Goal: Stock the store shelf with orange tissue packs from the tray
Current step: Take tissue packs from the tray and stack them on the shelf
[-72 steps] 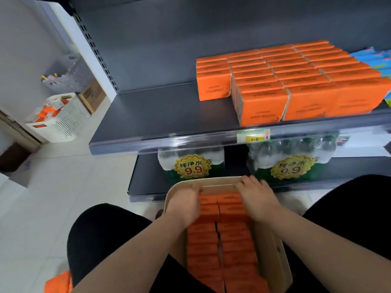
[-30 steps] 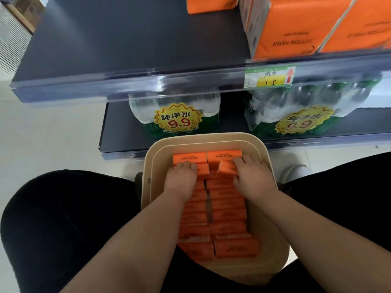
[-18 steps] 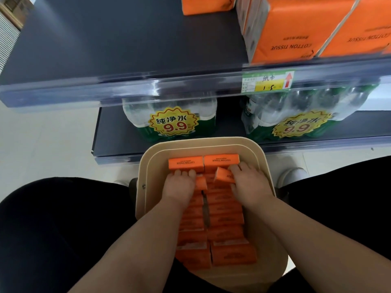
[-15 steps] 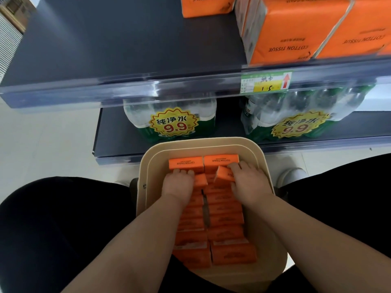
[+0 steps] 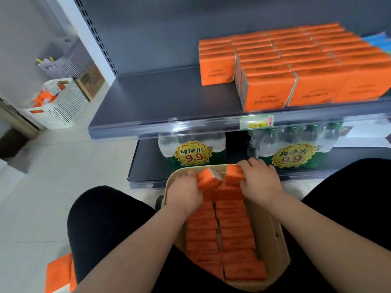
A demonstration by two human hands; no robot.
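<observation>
Item: orange tissue packs, store stock. Two packs in hand, both at the 12 o'clock end of the tray [image 5: 273, 229], raised above the rest. The left hand [image 5: 186, 191] curls its fingers round one lifted pack [image 5: 208, 179], which is tilted, its pale end face turned toward 3 o'clock. The right hand [image 5: 260, 182] grips the second pack [image 5: 233, 175] with fingers over the top edge and thumb below, this one also tipped off level; the two packs nearly meet at the tray's midline. Tray stock [image 5: 234, 233]: two columns running 12 to 6 o'clock, each pack standing on edge with its long axis 9 to 3 o'clock; the count per column is partly hidden by the left forearm, roughly seven to eight on the right. The tray sits between the person's knees. Shelf [image 5: 158, 98], at 12 o'clock: stocked packs [image 5: 268, 89] in four files front to back, filling the 1 to 3 o'clock part, printed faces forward and upside down; the 9 o'clock file is set further back. One price tag [image 5: 257, 123] on the shelf edge. Two bundles of bottled water [image 5: 192, 153] below, each stickered 9.9. Two white baskets [image 5: 57, 106] at 10 o'clock.
</observation>
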